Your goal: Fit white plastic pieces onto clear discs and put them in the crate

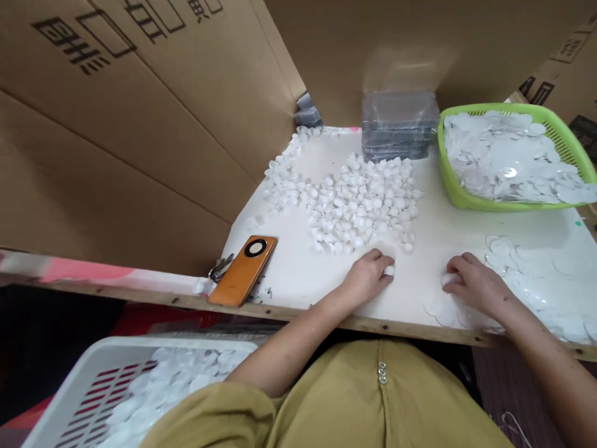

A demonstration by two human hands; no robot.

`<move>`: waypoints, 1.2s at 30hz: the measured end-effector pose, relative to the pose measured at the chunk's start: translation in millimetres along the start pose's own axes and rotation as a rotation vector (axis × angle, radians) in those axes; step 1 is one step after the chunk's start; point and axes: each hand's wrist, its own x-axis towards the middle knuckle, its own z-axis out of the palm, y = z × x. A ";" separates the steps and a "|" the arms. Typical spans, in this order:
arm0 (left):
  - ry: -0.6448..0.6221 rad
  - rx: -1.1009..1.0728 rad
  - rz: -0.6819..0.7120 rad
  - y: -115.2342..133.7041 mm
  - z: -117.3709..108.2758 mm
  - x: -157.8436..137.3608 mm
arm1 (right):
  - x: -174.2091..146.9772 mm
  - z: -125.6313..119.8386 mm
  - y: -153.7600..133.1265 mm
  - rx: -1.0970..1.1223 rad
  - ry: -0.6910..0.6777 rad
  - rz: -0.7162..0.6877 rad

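Note:
My left hand [366, 277] is closed in a pinch on a small white cap-like piece [388, 270], just in front of a loose pile of similar white pieces [364, 202]. To its right, my right hand [480, 286] pinches a white disc [448, 279] between thumb and fingers. The two hands are apart, both low over the white tabletop [415, 298]. Thin, clear-white discs [522, 280] lie scattered beside and beyond my right hand. Fine detail of the held pieces is too small to make out.
A green basket [448, 180] full of flat white discs stands at the back right. Beside it is a plastic-wrapped grey stack [398, 127]. An orange phone [245, 274] lies front left. Cardboard walls [140, 124] enclose the table. A white basket [79, 379] of white pieces sits below left.

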 end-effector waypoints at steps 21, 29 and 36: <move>0.040 -0.153 -0.022 -13.1 7.8 4.0 | 22.7 40.4 -86.5 0.513 0.111 -0.092; 0.027 -0.150 -0.003 -13.1 5.0 3.9 | 38.0 37.1 -84.2 1.018 -0.169 0.265; 0.013 -0.135 0.014 -13.1 2.1 3.3 | 46.3 37.1 -95.6 0.978 -0.251 0.338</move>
